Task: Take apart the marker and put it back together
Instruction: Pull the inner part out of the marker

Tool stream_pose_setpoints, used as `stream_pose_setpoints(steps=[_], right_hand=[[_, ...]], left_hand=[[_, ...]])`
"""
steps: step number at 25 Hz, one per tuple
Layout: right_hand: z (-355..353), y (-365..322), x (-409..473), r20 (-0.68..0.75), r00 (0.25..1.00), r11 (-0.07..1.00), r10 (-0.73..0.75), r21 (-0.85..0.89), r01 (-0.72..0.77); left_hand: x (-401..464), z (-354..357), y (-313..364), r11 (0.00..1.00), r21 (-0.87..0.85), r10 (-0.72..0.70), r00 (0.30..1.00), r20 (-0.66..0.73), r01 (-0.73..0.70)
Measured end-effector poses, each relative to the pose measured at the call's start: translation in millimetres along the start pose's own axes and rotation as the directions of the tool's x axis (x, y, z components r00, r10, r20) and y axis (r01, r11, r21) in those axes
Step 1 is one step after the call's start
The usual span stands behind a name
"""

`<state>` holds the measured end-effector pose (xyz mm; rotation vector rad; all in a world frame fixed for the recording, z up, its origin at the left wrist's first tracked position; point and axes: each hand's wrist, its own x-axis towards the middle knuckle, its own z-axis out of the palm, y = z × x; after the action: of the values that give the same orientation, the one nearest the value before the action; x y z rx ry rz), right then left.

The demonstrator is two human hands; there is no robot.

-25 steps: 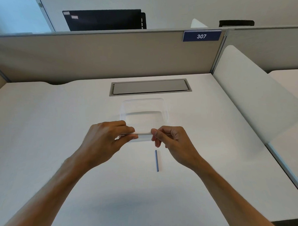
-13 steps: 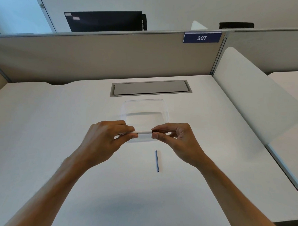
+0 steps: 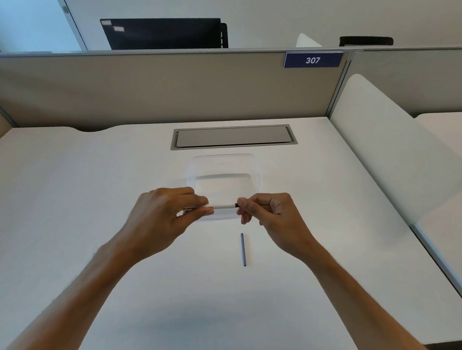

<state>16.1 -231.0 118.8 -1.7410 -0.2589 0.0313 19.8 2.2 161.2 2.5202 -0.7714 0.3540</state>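
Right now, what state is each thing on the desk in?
marker body: held level above the desk, gripped at both ends
left hand: closed on the marker body
right hand: fingers pinching its dark end
blue rod: lying loose on the desk
clear container: open, looks empty

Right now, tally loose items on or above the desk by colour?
White: 1, marker barrel, held between left hand and right hand
Blue: 1, thin rod lying on desk
Clear: 1, plastic container
Total: 3
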Motion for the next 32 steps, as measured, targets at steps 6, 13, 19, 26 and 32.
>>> stream_pose_setpoints(steps=[6,13,19,26,32], right_hand=[[-3.0,-3.3,-1.6,0.020,1.000,0.999,-0.020,-0.029,0.021],[-5.7,-3.9,-1.8,-0.021,0.998,0.995,-0.053,-0.081,0.051],[-1.7,-1.8,0.9,0.002,1.000,0.998,-0.001,-0.067,0.001],[-5.6,-2.0,2.0,0.039,0.999,0.999,-0.027,-0.034,0.028],[-6.6,-2.9,3.6,0.030,0.999,0.997,-0.042,-0.061,0.044]], left_hand=[[-2.0,-1.7,-2.7,0.999,-0.032,-0.004,1.000,0.009,0.004],[-0.4,-1.6,-1.6,0.999,-0.044,-0.005,1.000,-0.009,0.004],[-0.9,-1.6,0.0,1.000,-0.005,0.007,1.000,0.001,-0.007],[0.1,-0.5,-3.6,0.999,-0.041,-0.012,1.000,0.006,0.013],[0.6,0.1,-5.6,0.998,-0.054,-0.023,0.999,0.022,0.025]])
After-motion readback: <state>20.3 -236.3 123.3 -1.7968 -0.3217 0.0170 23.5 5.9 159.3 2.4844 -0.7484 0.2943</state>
